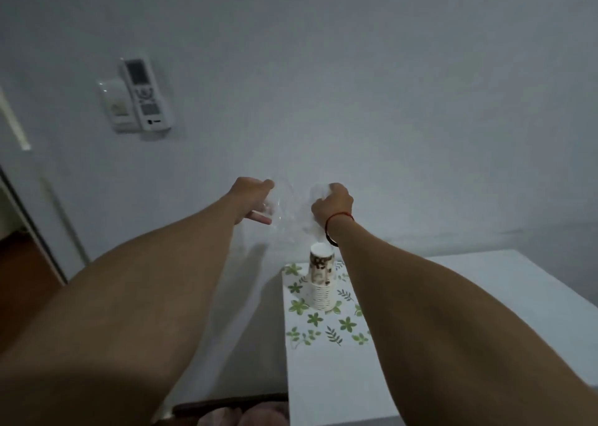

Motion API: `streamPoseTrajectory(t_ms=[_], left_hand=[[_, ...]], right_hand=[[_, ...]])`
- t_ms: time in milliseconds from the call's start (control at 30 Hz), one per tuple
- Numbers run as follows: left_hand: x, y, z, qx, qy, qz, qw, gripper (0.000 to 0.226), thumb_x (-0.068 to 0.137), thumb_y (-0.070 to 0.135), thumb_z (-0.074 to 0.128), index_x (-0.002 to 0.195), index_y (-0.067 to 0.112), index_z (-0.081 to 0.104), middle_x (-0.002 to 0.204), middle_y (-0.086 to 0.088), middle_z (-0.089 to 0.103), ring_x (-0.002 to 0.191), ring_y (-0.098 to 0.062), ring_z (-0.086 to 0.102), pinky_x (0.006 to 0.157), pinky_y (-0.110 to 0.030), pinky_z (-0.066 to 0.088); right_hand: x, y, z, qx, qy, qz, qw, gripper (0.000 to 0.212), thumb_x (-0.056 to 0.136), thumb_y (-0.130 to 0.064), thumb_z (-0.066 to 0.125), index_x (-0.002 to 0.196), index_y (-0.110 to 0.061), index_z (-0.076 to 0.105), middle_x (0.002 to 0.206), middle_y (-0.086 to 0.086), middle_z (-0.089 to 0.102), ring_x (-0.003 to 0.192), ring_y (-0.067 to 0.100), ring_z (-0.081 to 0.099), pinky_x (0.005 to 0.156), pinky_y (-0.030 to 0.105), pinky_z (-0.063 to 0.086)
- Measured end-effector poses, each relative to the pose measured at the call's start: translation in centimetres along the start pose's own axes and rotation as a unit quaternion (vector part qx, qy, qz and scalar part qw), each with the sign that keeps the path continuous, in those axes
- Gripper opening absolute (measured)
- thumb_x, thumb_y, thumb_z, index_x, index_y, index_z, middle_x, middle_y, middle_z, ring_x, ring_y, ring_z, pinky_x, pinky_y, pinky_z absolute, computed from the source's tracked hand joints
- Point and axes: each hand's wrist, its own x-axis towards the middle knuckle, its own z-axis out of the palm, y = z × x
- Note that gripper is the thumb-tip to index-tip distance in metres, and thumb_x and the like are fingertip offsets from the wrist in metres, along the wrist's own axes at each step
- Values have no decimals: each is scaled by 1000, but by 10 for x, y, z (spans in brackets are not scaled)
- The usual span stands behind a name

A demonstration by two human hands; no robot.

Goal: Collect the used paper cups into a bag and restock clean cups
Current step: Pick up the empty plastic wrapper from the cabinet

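A thin clear plastic bag [291, 208] hangs in the air between my two hands, in front of the white wall. My left hand [250, 202] grips its left edge and my right hand [331, 203] holds a bunched part of its right edge. Below the bag, a stack of patterned paper cups [321, 280] stands upright on a leaf-patterned mat [318, 322] at the back of a white table [469, 312]. The bag's lower end hangs just above the top cup; whether it touches is unclear.
An air-conditioner remote [145, 93] sits in a wall holder next to a switch plate [115, 105] at upper left. A doorway [19, 218] opens at the far left. Something dark and pinkish [233, 412] lies on the floor left of the table.
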Motion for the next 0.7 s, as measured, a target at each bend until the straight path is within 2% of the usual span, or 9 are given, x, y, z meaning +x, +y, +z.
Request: streamPoseTrajectory(t_ms=[133,233,300,433,533,700], left_hand=[[25,-54,-68,7,34,-37,999,32,95,25,52,105,-5,55,79,-17,60,64,-26,61,51,-35,59],[52,-102,-113,17,30,-87,996,46,93,29,55,115,-11,55,91,-21,61,70,-30,64,51,-35,61],[73,-136,-133,12,14,-114,993,46,92,28,56,117,-11,54,95,-21,59,76,-30,64,51,-36,60],[95,-196,-135,3,-37,-167,985,32,93,22,58,106,-7,56,95,-18,53,81,-30,58,49,-37,60],[112,-253,-128,6,-89,-234,968,34,90,21,60,110,-6,56,91,-18,55,71,-25,62,59,-40,62],[130,-350,-102,28,-158,-320,934,34,87,21,54,113,-1,54,90,-12,57,78,-23,61,76,-43,61]], right_hand=[[-3,-6,89,-19,-39,-10,999,32,87,-3,51,118,0,54,129,17,53,107,32,57,85,27,44],[-4,4,159,-41,-58,2,997,34,87,-3,52,121,-1,54,129,17,53,116,34,55,89,26,43],[-3,16,203,-54,-68,24,996,34,87,-4,51,121,-2,53,129,17,52,116,35,54,91,28,44],[-1,59,255,-90,-82,74,990,24,84,-3,52,108,-4,57,119,17,58,110,35,57,87,29,46],[2,109,285,-133,-99,115,979,23,82,-3,53,104,-1,58,113,16,61,106,33,59,81,25,44],[-2,204,331,-150,-136,157,967,33,81,-9,60,112,5,59,116,18,60,111,34,57,95,36,47]])
